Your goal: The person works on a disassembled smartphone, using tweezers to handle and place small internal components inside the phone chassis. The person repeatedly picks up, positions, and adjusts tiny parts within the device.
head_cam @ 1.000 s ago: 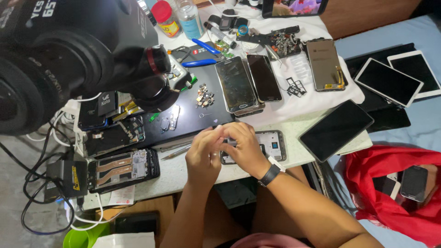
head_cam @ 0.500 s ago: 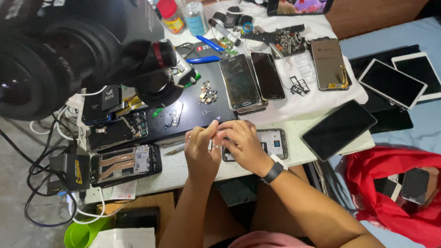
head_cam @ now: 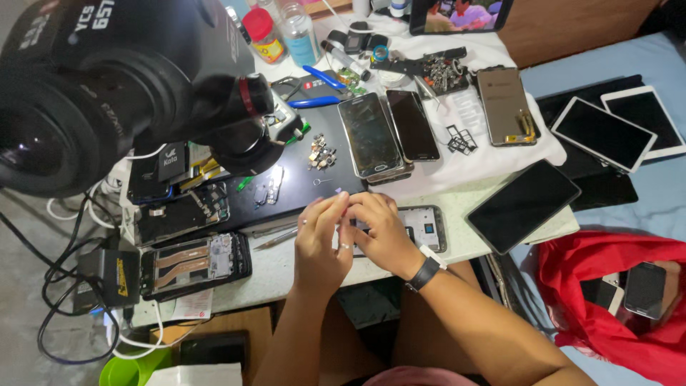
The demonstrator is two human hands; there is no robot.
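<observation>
Head view: both hands meet at the front edge of the bench (head_cam: 500,254), fingertips pressed together over an opened phone frame (head_cam: 429,227) lying flat there. Left hand (head_cam: 319,239) is curled, thumb and forefinger pinched on something too small to tell, a ring on one finger. Right hand (head_cam: 380,232) is curled too, fingers bunched against the left fingertips, black wristband (head_cam: 426,272) on the wrist; it covers the left part of the phone frame. A thin metal tool (head_cam: 275,239) lies on the bench just left of the left hand. A black work mat (head_cam: 300,187) sits behind the hands, with a small heap of metal parts (head_cam: 321,152) on it. Two phones (head_cam: 389,132) lie side by side, screens up, behind the right hand. Another stripped phone body with copper strips (head_cam: 193,263) lies at the left front of the bench, near a black charger block with cables (head_cam: 109,276). A dark tablet (head_cam: 523,204) lies to the right of the hands, well apart. A large black camera lens (head_cam: 86,93) fills the upper left. A red bag (head_cam: 614,293) lies at lower right beside the bench.
</observation>
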